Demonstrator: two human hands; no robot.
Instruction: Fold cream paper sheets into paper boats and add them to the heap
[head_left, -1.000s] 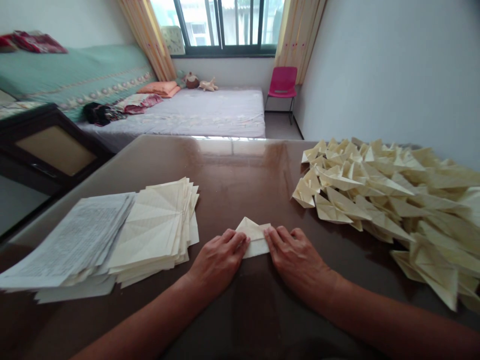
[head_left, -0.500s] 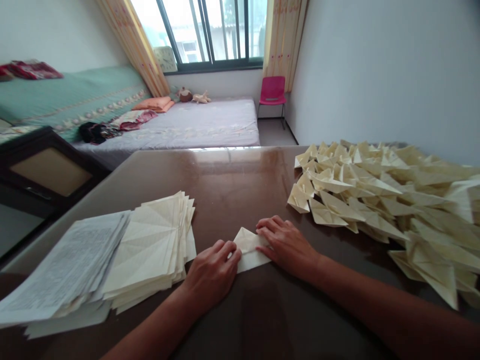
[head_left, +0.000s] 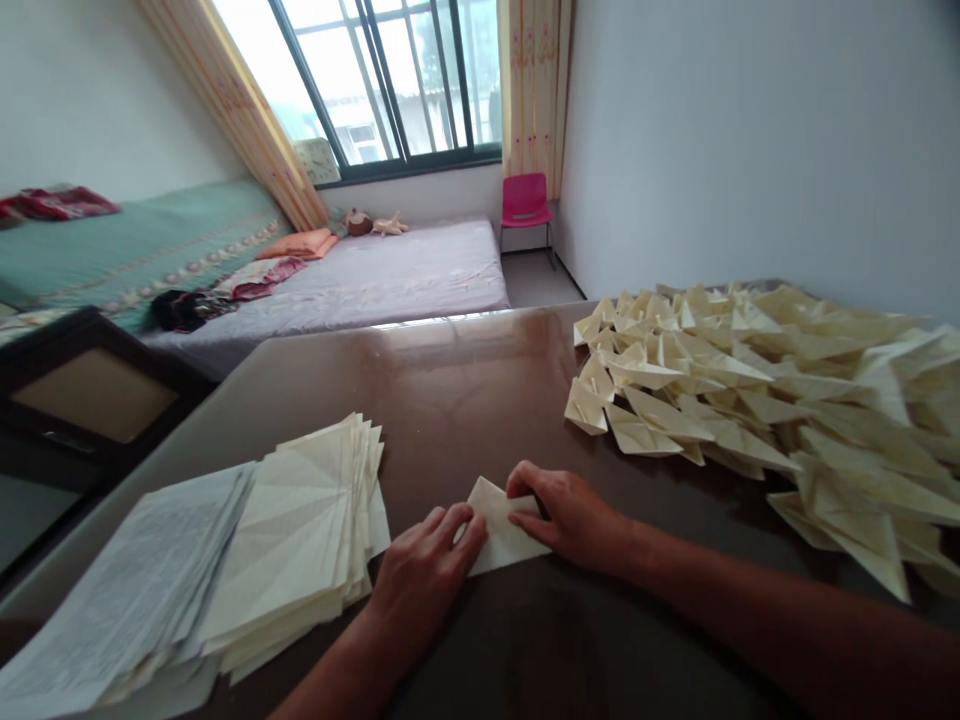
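Observation:
A cream sheet of folded paper (head_left: 504,532) with a pointed top lies on the brown table in front of me. My left hand (head_left: 431,560) is closed on its left edge, the curled fingertips pressing the paper. At the opposite edge, my right hand (head_left: 566,515) pinches the paper's right side between thumb and bent fingers. Left of my left hand rests a stack of creased cream sheets (head_left: 292,545), and beside it a stack of printed grey-white sheets (head_left: 142,580).
A wide heap of folded cream paper pieces (head_left: 705,370) covers the table's right side. Beyond the glossy table (head_left: 405,385) stand a bed (head_left: 420,265) and a pink chair (head_left: 525,200). A dark cabinet (head_left: 90,390) is at the left.
My right hand's fingers have curled more at the paper's right edge, and the paper's upper flap lies differently. My left hand stays on the left edge. The camera view has tilted slightly.

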